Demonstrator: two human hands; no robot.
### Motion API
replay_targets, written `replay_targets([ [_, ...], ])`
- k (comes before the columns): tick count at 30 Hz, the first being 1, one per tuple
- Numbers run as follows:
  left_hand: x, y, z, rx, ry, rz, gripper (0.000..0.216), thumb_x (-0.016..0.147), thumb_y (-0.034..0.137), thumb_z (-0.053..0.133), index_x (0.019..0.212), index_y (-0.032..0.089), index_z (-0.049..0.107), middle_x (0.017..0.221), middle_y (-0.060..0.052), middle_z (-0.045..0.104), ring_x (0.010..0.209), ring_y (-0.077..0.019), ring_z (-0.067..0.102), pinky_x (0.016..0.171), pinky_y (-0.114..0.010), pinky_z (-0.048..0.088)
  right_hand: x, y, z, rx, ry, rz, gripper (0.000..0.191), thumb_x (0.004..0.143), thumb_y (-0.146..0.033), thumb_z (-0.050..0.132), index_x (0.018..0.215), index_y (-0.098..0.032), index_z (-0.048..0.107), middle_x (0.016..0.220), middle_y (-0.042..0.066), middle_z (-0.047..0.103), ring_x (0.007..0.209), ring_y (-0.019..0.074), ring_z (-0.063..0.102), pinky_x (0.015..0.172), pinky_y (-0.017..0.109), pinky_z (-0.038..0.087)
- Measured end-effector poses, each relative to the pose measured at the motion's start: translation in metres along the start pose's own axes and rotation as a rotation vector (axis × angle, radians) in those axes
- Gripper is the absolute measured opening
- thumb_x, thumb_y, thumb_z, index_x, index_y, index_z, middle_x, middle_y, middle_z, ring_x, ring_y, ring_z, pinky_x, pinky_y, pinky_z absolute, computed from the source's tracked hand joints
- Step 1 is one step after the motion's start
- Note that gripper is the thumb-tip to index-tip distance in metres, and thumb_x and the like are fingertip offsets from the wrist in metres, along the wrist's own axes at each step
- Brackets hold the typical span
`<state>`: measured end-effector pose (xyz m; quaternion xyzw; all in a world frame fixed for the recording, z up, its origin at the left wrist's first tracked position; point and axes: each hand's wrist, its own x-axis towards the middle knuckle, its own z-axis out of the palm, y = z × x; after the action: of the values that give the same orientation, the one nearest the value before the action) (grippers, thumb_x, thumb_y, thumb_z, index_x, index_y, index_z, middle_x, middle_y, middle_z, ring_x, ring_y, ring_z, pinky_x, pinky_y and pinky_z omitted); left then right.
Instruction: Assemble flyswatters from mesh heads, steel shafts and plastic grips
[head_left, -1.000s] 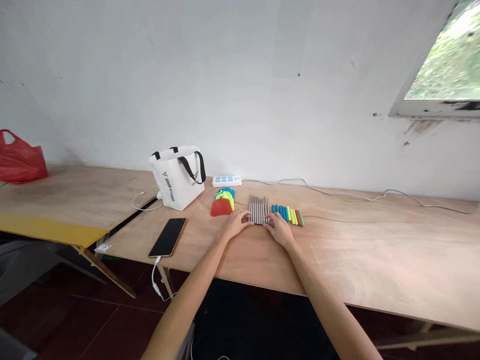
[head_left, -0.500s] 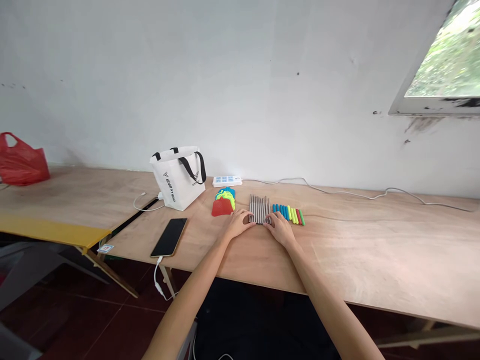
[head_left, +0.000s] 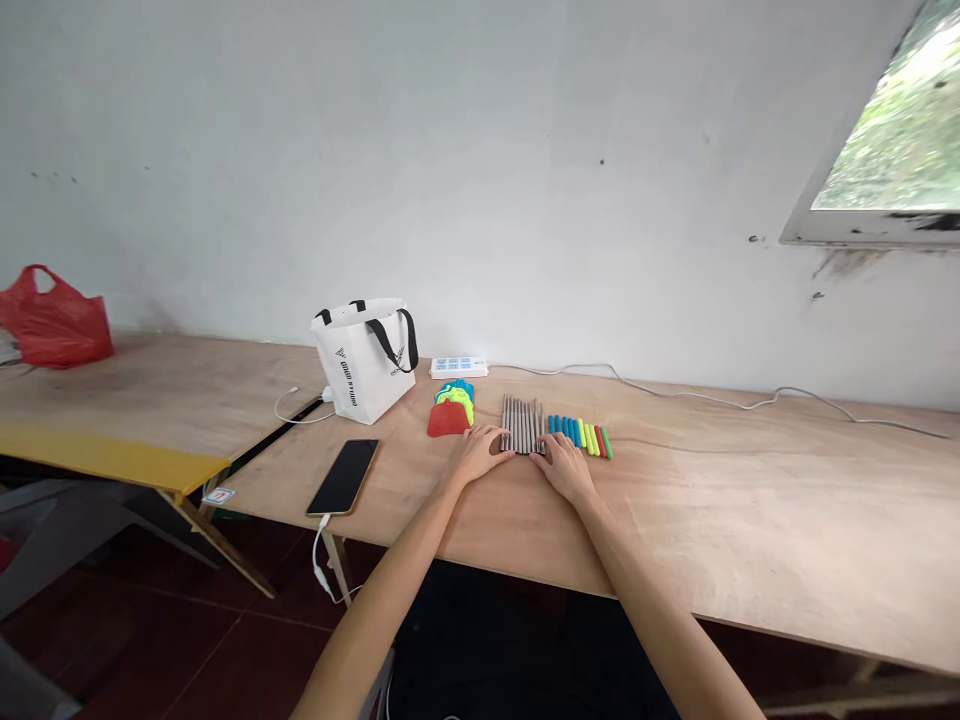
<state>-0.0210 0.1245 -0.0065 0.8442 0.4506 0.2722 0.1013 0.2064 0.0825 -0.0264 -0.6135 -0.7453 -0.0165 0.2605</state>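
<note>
Several slim grey metal rods (head_left: pixel 523 426) lie side by side on the wooden table, their far ends narrower and uneven. My left hand (head_left: pixel 482 453) is at the row's left edge, fingers curled against its side and thumb at its near end. From the right, my right hand (head_left: pixel 564 466) bends its fingers round the opposite edge, thumb by the near end too. The row sits between both hands. Just right of it is a line of short coloured sticks (head_left: pixel 580 436) in blue, yellow, red and green. Beyond my left hand, flat red, yellow and blue pieces (head_left: pixel 448 418) overlap.
A phone (head_left: pixel 343 478) on a white cable lies left of my arms. Behind it stand a white bag (head_left: pixel 364 370) with black handles and a white power strip (head_left: pixel 459 368). A cord runs along the wall. A red plastic bag (head_left: pixel 64 325) is on the left table.
The view has shifted slightly, so everything appears a little lower and to the right. Both hands stay at the sides of the rods, with hardly any other difference.
</note>
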Motion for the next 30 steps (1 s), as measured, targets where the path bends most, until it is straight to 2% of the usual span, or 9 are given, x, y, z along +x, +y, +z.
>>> replay_targets([
  [5, 0.001, -0.005, 0.002, 0.017, 0.006, 0.018, 0.042, 0.092, 0.055, 0.062, 0.126, 0.030, 0.064, 0.131, -0.003, 0.065, 0.125, -0.0260, 0.056, 0.108, -0.041, 0.038, -0.001, -0.003, -0.003, -0.003, -0.001, -0.002, 0.022, 0.099, -0.037, 0.054, 0.117, -0.026, 0.059, 0.117, 0.006, 0.063, 0.110, 0.0249, 0.057, 0.090, 0.034, 0.043],
  [9, 0.006, -0.009, 0.002, 0.087, 0.136, -0.022, 0.032, 0.099, 0.050, 0.051, 0.120, 0.030, 0.064, 0.126, -0.002, 0.067, 0.121, -0.0219, 0.058, 0.104, -0.036, 0.042, -0.002, -0.005, -0.005, -0.007, 0.000, 0.004, 0.023, 0.100, -0.033, 0.052, 0.120, -0.025, 0.059, 0.118, 0.007, 0.064, 0.110, 0.0243, 0.057, 0.090, 0.034, 0.042],
  [12, 0.011, -0.018, -0.004, 0.137, 0.256, -0.116, 0.030, 0.102, 0.042, 0.045, 0.119, 0.025, 0.063, 0.131, -0.009, 0.063, 0.127, -0.0271, 0.053, 0.109, -0.044, 0.037, -0.005, -0.006, -0.007, -0.010, -0.003, 0.000, 0.024, 0.099, -0.031, 0.051, 0.121, -0.025, 0.058, 0.118, 0.007, 0.064, 0.111, 0.0241, 0.057, 0.090, 0.033, 0.043],
  [15, 0.014, -0.035, -0.013, 0.230, 0.324, -0.181, 0.037, 0.097, 0.042, 0.054, 0.126, 0.020, 0.060, 0.146, -0.017, 0.051, 0.140, -0.0342, 0.040, 0.117, -0.053, 0.027, -0.007, -0.006, -0.009, -0.012, -0.003, -0.007, 0.024, 0.099, -0.031, 0.051, 0.121, -0.024, 0.058, 0.117, 0.007, 0.064, 0.111, 0.0243, 0.057, 0.090, 0.033, 0.043],
  [18, 0.015, -0.054, -0.020, 0.337, 0.280, -0.265, 0.054, 0.091, 0.053, 0.060, 0.134, 0.021, 0.054, 0.156, -0.018, 0.040, 0.148, -0.0372, 0.028, 0.120, -0.057, 0.019, -0.008, -0.007, -0.009, -0.004, 0.001, -0.010, 0.025, 0.099, -0.030, 0.050, 0.121, -0.024, 0.058, 0.116, 0.007, 0.065, 0.111, 0.0249, 0.057, 0.090, 0.034, 0.044],
  [20, 0.015, -0.062, -0.021, 0.349, 0.217, -0.316, 0.060, 0.091, 0.059, 0.057, 0.138, 0.022, 0.051, 0.157, -0.018, 0.040, 0.148, -0.0375, 0.028, 0.119, -0.060, 0.018, -0.008, -0.008, -0.009, 0.005, 0.004, -0.009, 0.024, 0.099, -0.030, 0.049, 0.121, -0.025, 0.059, 0.116, 0.007, 0.065, 0.111, 0.0253, 0.057, 0.091, 0.035, 0.044],
  [22, 0.015, -0.064, -0.020, 0.337, 0.185, -0.322, 0.061, 0.093, 0.061, 0.053, 0.140, 0.023, 0.049, 0.154, -0.018, 0.044, 0.145, -0.0359, 0.034, 0.119, -0.059, 0.017, -0.008, -0.008, -0.009, 0.011, 0.005, -0.008, 0.024, 0.099, -0.030, 0.049, 0.121, -0.025, 0.059, 0.117, 0.008, 0.065, 0.111, 0.0256, 0.057, 0.092, 0.036, 0.044],
  [27, 0.013, -0.058, -0.019, 0.324, 0.203, -0.332, 0.065, 0.091, 0.060, 0.055, 0.141, 0.019, 0.049, 0.140, -0.020, 0.052, 0.134, -0.0358, 0.047, 0.118, -0.055, 0.021, -0.009, -0.007, -0.010, 0.010, -0.003, -0.005, 0.026, 0.099, -0.030, 0.047, 0.122, -0.026, 0.058, 0.118, 0.008, 0.064, 0.112, 0.0257, 0.057, 0.094, 0.036, 0.044],
  [30, 0.008, -0.052, -0.022, 0.327, 0.166, -0.310, 0.055, 0.091, 0.054, 0.057, 0.134, 0.019, 0.056, 0.138, -0.019, 0.053, 0.129, -0.0360, 0.051, 0.114, -0.052, 0.028, -0.009, -0.006, -0.009, 0.006, -0.005, -0.010, 0.026, 0.099, -0.030, 0.047, 0.122, -0.025, 0.058, 0.118, 0.008, 0.064, 0.112, 0.0260, 0.057, 0.094, 0.037, 0.044],
])
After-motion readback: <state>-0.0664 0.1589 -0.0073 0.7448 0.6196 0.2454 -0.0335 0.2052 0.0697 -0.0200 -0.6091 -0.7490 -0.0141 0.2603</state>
